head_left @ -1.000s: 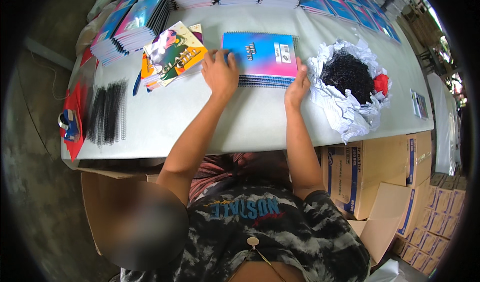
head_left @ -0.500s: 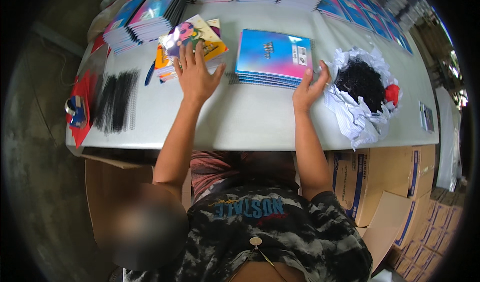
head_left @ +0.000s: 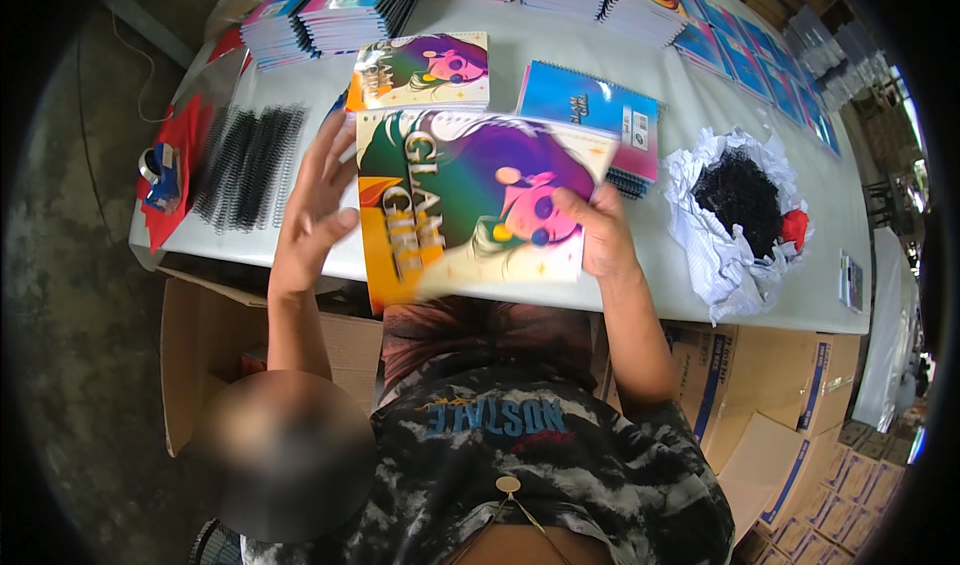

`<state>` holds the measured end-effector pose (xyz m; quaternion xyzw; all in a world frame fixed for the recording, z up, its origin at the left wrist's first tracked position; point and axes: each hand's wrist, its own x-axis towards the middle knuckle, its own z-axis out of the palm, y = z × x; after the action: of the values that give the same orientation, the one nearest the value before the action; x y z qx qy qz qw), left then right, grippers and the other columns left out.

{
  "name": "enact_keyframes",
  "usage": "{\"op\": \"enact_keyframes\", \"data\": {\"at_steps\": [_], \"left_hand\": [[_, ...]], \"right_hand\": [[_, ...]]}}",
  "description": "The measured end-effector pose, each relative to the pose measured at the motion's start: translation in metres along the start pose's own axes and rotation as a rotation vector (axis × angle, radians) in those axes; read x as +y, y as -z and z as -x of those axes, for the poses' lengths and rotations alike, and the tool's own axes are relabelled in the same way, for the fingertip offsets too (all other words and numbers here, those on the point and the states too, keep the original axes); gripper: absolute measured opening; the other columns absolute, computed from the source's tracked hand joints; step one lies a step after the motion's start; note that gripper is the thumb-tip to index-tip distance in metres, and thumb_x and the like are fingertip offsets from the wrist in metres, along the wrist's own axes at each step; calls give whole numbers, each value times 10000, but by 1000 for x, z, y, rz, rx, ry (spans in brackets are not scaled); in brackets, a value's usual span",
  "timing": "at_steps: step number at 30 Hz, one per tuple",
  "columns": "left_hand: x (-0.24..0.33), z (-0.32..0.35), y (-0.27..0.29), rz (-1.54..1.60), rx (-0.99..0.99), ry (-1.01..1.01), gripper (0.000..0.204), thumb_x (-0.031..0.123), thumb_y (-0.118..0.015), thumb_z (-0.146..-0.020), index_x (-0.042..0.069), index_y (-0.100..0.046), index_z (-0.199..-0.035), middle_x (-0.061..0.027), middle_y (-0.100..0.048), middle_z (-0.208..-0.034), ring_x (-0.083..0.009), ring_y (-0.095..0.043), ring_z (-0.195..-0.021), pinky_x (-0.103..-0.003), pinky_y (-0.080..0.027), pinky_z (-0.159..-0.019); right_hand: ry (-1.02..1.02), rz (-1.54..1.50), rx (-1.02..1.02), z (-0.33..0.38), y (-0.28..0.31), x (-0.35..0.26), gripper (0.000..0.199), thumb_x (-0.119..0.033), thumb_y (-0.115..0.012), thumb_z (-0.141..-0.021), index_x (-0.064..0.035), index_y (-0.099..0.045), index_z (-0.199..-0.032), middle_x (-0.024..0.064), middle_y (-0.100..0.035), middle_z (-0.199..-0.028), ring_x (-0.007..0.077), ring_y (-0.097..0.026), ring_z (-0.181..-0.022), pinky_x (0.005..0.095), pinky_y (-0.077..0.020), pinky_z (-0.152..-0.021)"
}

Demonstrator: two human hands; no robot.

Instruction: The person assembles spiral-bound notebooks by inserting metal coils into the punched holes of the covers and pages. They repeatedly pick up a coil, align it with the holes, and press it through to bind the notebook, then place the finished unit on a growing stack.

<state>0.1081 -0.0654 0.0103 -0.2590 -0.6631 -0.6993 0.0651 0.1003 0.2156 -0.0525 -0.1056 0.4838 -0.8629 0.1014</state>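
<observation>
An unbound notebook [head_left: 455, 210] with an illustrated cover and punched holes along its far edge is raised over the table's near edge. My right hand [head_left: 606, 233] grips its right side, thumb on the cover. Beside its left edge, my left hand [head_left: 315, 210] has its fingers apart and holds nothing. Farther back lies a pile of similar unbound notebooks [head_left: 425, 75]. Partly hidden behind the raised one is a stack of blue and pink spiral notebooks [head_left: 600, 100]. Black binding coils [head_left: 250, 170] lie in a row left of my left hand.
At right, crumpled white wrapping [head_left: 695, 255] holds a heap of black coils [head_left: 738, 200] and something red. A tape dispenser [head_left: 160, 180] rests on red material at the left edge. Tall notebook stacks [head_left: 360, 10] line the back. Cardboard boxes [head_left: 750, 375] stand below the table.
My right hand has taken hold of an unbound notebook, now raised nearer to me. My left hand has moved off the illustrated pile, left and closer. The whole view has shifted slightly.
</observation>
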Motion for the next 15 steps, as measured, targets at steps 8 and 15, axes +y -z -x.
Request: {"op": "enact_keyframes", "data": {"at_steps": [8, 15], "left_hand": [[-138, 27, -35, -107, 349, 302, 340, -94, -430, -759, 4, -481, -1081, -65, -577, -1000, -141, -554, -888, -261, -432, -813], [-135, 18, 23, -1409, -108, 174, 264, 41, -555, -756, 45, -543, -1019, -109, -584, -908, -249, -570, -836, -372, -448, -727]], "right_hand": [[125, 449, 51, -8, 18, 53, 185, -54, -666, -780, -7, -624, -954, 31, -647, -875, 101, -582, -849, 269, -471, -768], [180, 409, 38, -7, 29, 47, 171, -21, -645, -795, 4, -621, -962, 43, -647, -893, 107, -590, -846, 242, -473, -771]]}}
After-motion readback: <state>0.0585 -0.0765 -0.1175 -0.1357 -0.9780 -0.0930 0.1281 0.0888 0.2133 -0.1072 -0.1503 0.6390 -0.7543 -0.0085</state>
